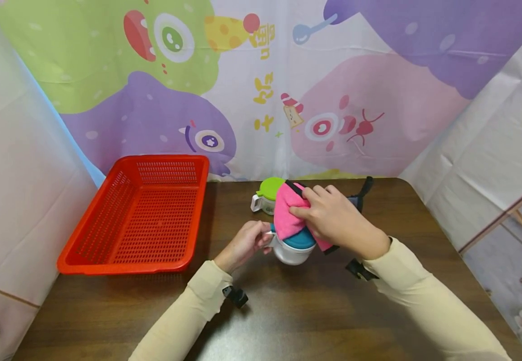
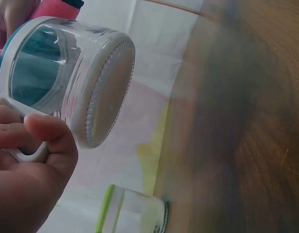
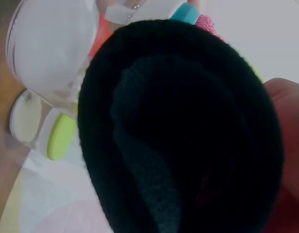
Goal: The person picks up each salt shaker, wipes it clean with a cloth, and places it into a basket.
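My left hand grips the white handle of a clear jar with a teal lid. The left wrist view shows this jar tilted and raised off the table, its pale base turned outward. In my right hand is a pink cloth with black edging, pressed over the lid. The cloth's dark folded edge fills much of the right wrist view. Just behind stands a second jar with a green lid and a white handle.
A red plastic basket with slotted sides sits at the left of the brown wooden table. Partly hidden behind my right hand is a dark item with a strap. A printed curtain hangs along the table's back edge.
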Motion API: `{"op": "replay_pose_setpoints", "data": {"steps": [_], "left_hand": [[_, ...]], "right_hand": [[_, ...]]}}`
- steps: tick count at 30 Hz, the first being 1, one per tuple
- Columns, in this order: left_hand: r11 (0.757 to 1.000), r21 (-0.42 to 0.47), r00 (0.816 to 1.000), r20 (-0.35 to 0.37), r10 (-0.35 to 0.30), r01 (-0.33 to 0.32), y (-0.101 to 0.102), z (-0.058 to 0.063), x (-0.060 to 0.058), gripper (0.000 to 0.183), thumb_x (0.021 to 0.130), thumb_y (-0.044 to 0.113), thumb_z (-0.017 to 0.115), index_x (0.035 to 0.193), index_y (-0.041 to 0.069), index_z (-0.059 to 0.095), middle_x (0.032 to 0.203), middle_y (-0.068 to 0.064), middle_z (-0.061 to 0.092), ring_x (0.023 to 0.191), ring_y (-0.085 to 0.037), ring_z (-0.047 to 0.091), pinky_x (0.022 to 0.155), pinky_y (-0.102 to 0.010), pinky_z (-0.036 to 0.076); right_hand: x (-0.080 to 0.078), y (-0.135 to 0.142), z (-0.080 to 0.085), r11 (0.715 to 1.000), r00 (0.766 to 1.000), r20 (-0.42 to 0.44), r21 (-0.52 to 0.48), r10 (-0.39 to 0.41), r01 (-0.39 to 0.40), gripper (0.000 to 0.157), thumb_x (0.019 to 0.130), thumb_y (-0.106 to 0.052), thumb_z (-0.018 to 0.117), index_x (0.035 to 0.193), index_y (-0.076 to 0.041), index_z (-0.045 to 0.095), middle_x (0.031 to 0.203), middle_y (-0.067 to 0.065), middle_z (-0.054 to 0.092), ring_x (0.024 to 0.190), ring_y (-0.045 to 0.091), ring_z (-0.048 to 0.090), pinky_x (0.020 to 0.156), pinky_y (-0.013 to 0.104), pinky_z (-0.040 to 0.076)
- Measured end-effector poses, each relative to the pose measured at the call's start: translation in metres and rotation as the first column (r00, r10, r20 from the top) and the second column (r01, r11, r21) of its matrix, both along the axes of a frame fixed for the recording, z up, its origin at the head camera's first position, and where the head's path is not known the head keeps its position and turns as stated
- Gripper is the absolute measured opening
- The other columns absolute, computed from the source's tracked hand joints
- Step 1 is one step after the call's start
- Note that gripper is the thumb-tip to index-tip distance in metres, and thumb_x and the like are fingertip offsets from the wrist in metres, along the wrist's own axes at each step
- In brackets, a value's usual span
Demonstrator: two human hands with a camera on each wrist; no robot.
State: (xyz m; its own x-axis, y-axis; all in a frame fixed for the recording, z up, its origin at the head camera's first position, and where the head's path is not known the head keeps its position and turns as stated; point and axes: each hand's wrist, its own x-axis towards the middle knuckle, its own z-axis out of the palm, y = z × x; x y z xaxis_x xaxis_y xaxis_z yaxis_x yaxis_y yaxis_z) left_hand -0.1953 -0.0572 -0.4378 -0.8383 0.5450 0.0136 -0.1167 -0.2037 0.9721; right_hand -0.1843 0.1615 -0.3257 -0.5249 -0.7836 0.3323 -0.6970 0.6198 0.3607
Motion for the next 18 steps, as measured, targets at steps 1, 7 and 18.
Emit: {"op": "replay_pose_setpoints", "data": {"steps": [1, 7, 18], "left_hand": [[1.0, -0.003, 1.0, 0.0, 0.002, -0.002, 0.0003, 0.0002, 0.0002, 0.03, 0.092, 0.011, 0.034, 0.062, 0.009, 0.036, 0.058, 0.005, 0.036, 0.055, -0.012, 0.038, 0.058, -0.029, 0.038], [1.0, -0.006, 1.0, -0.002, 0.011, -0.011, 0.0022, 0.0005, 0.0013, 0.029, 0.091, 0.01, 0.035, 0.062, 0.009, 0.036, 0.058, 0.005, 0.035, 0.055, -0.011, 0.036, 0.058, -0.029, 0.037], [0.999, -0.029, 1.0, -0.012, 0.016, -0.016, 0.0025, 0.0005, 0.0016, 0.03, 0.091, 0.009, 0.034, 0.061, 0.009, 0.037, 0.058, 0.004, 0.036, 0.054, -0.012, 0.035, 0.058, -0.028, 0.039]], "right_hand": [[-0.0004, 0.0, 0.0001, 1.0, 1.0, 0.003, 0.001, -0.003, 0.003, 0.031, 0.08, -0.025, 0.072, 0.111, -0.026, 0.071, 0.092, 0.011, 0.061, 0.077, 0.026, 0.058, 0.068, 0.036, 0.048], [-0.0028, -0.0003, 0.0004, 0.999, 0.999, 0.036, 0.006, -0.04, 0.04, 0.035, 0.078, -0.026, 0.075, 0.113, -0.026, 0.071, 0.095, 0.012, 0.063, 0.079, 0.026, 0.06, 0.069, 0.036, 0.05], [-0.007, 0.0056, -0.0006, 0.995, 0.994, 0.054, 0.0, -0.096, 0.096, 0.037, 0.08, -0.026, 0.074, 0.116, -0.024, 0.071, 0.097, 0.014, 0.063, 0.081, 0.027, 0.06, 0.066, 0.036, 0.05]]}}
